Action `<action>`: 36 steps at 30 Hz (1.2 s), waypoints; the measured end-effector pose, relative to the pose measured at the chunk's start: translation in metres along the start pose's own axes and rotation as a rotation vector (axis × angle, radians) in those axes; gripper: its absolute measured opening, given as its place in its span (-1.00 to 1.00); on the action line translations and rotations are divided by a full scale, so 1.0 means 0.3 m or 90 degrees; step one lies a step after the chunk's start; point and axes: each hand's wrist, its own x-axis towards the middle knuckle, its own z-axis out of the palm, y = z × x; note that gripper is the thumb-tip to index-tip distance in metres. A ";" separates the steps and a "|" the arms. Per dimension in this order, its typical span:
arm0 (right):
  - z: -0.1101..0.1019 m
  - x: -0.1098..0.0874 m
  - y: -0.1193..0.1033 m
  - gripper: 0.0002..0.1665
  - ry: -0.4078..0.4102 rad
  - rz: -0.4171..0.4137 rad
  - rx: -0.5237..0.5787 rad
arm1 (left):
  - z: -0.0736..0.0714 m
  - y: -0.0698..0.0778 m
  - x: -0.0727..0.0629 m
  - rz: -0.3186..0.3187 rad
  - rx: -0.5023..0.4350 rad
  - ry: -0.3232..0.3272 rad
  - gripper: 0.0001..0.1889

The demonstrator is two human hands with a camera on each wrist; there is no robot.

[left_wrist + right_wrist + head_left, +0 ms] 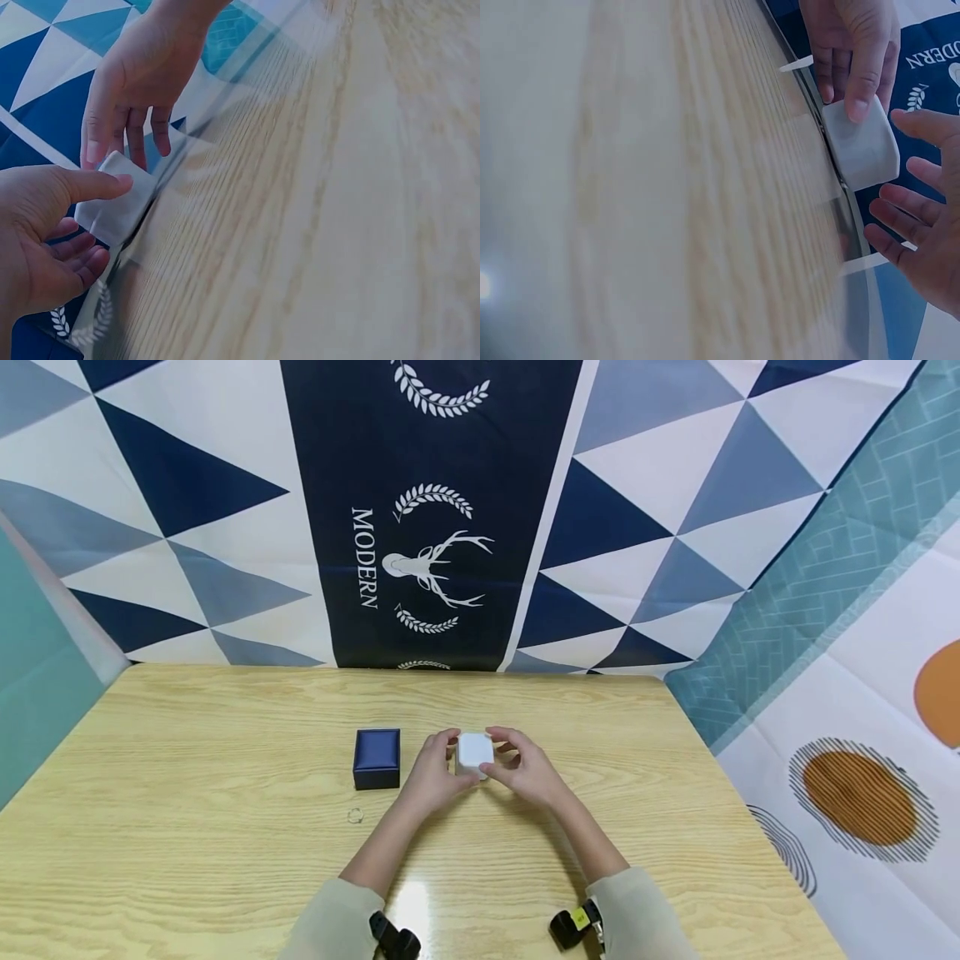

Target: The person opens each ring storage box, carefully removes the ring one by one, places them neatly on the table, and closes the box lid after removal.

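In the head view a small white box (476,750) with rounded corners is between the two hands, above the wooden table. My left hand (433,772) grips it from the left; in the left wrist view the thumb lies across its face, with fingers behind it. My right hand (528,768) is at the box's right side. Its fingers (907,206) are spread and loose beside the box in the right wrist view, with the thumb near its edge. A dark blue jewellery box (377,758) stands closed left of the left hand. Near it lies a thin silvery ring (355,816).
The wooden table (225,827) ends at the back against a patterned cloth (420,552) with triangles and a deer head. Another patterned cloth (862,793) hangs on the right. Black wrist cameras (567,929) are worn below both sleeves.
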 end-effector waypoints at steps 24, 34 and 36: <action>-0.001 0.007 -0.004 -0.29 -0.017 -0.016 -0.033 | 0.015 -0.020 0.023 0.025 0.046 -0.006 -0.21; -0.002 0.009 -0.004 -0.31 -0.021 -0.015 -0.026 | 0.016 -0.018 0.022 0.013 0.060 -0.001 -0.21; -0.001 0.010 -0.004 -0.29 -0.025 -0.013 -0.021 | 0.016 -0.018 0.022 0.012 0.059 -0.003 -0.22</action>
